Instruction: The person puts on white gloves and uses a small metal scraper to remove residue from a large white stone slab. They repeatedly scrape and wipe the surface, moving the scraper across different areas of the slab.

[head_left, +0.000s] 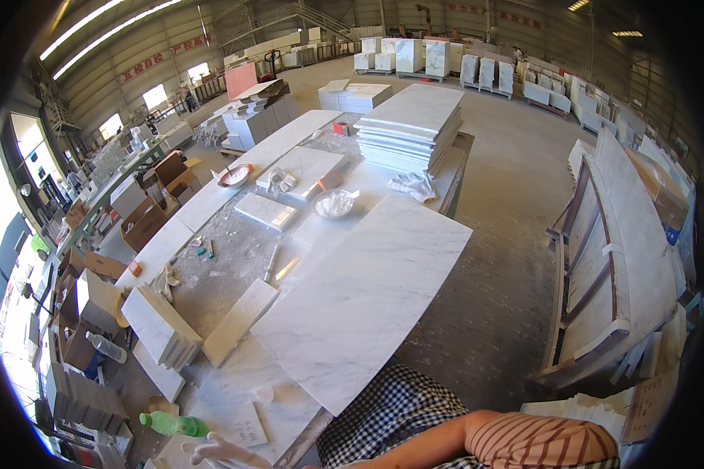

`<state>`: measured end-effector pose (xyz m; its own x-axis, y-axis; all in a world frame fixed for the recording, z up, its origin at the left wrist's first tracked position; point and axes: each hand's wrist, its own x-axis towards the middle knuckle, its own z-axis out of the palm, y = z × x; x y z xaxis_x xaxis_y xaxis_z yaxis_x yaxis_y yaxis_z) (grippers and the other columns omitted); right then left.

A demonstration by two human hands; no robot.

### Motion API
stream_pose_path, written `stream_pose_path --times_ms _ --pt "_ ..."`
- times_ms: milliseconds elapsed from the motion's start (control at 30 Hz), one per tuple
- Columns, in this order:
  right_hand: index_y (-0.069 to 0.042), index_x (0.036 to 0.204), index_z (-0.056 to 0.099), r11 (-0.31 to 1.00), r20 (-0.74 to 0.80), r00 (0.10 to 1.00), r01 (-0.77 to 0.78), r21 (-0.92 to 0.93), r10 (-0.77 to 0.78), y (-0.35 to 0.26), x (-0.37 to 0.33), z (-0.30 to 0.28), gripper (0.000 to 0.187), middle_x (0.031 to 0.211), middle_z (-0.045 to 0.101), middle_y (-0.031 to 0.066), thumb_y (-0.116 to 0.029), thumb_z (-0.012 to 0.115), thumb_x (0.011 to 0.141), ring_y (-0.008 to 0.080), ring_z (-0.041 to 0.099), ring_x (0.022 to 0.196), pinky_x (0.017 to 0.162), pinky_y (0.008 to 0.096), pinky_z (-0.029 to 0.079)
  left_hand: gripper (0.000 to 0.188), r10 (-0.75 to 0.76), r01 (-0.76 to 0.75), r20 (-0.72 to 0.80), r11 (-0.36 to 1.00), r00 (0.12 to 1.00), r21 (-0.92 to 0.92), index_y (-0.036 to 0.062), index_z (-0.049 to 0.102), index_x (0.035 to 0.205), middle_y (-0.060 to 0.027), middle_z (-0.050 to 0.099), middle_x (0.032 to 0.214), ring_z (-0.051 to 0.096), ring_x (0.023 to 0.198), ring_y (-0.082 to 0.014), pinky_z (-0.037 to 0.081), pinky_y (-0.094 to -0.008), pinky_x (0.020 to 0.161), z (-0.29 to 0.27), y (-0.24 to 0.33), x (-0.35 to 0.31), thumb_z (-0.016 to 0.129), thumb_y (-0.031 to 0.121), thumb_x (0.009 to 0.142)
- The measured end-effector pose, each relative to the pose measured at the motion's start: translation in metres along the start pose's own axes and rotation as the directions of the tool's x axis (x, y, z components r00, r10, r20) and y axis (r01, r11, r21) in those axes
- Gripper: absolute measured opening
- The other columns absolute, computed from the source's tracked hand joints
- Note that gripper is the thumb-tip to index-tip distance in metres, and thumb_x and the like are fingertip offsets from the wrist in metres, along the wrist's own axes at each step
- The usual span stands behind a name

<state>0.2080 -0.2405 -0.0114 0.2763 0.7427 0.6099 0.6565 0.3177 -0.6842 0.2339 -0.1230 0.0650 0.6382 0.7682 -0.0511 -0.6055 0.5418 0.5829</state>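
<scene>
Head view shows the large marble slab (364,301) beyond the hands (225,452), whose grip I cannot tell.

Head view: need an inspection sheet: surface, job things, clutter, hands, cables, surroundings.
Surface: worktable, dusty, covered in pale powder.
Job things: large grey-veined white slab lying flat at the near right; slab stack beyond it.
Clutter: green bottle, bowl of white material, crumpled work glove by the stack.
Hands: right arm enters at lower right; white glove at the lower edge, worn or loose unclear; grip cannot be told.
Cables: nothing seen.
Surroundings: rack with leaning panels at right; cardboard boxes at left.
</scene>
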Motion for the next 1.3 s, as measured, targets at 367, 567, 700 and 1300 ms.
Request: stream_pose_path --times_ms 367,567,700,1300 --pt "-0.006 0.102 0.066 0.992 0.064 0.998 0.003 0.127 -0.011 -0.027 0.005 -0.034 0.013 0.095 0.061 0.0146 -0.015 0.067 0.092 0.0365 0.066 0.073 0.06 0.0462 0.053 0.067 -0.304 0.649 0.579 0.455 0.757 -0.61 0.004 0.052 0.148 -0.0231 0.051 0.153 0.042 0.145 -0.0448 0.033 -0.0627 0.12 -0.013 0.011 -0.016 0.055 0.054 0.104" --pt "-0.007 0.104 0.067 0.971 0.07 0.997 0.006 0.24 -0.023 -0.023 0.004 -0.033 0.014 0.093 0.061 0.0147 -0.013 0.067 0.092 0.0375 0.066 0.075 0.062 0.045 0.052 0.058 -0.275 0.274 -0.003 0.957 0.961 -0.093 0.0122 0.042 0.155 -0.0063 0.06 0.14 0.067 0.1 -0.0169 0.056 -0.0297 0.088 0.015 -0.004 -0.018 0.049 0.046 0.108" --pt "-0.007 0.103 0.069 0.971 0.093 0.995 -0.055 0.234 0.034 -0.022 0.005 -0.045 0.016 0.094 0.063 0.015 -0.017 0.073 0.091 0.0368 0.066 0.075 0.066 0.0437 0.053 0.063 -0.332 0.333 -0.064 0.943 0.941 -0.001 0.009 0.063 0.131 -0.006 0.069 0.099 0.068 0.085 -0.0175 0.061 -0.0351 0.074 0.028 0.018 -0.05 0.064 0.063 0.097" --pt "0.002 0.126 0.066 0.926 -0.288 0.93 -0.299 -0.231 0.229 -0.005 -0.04 -0.101 0.038 0.11 0.071 0.0193 0.001 0.065 0.087 0.0364 0.071 0.101 0.088 0.0428 0.058 0.038 -0.638 0.317 0.05 0.448 0.769 0.836 -0.0032 0.066 0.127 -0.0101 0.071 0.118 0.065 0.102 -0.0146 0.054 -0.0294 0.085 -0.045 -0.036 -0.088 0.049 0.026 0.111"
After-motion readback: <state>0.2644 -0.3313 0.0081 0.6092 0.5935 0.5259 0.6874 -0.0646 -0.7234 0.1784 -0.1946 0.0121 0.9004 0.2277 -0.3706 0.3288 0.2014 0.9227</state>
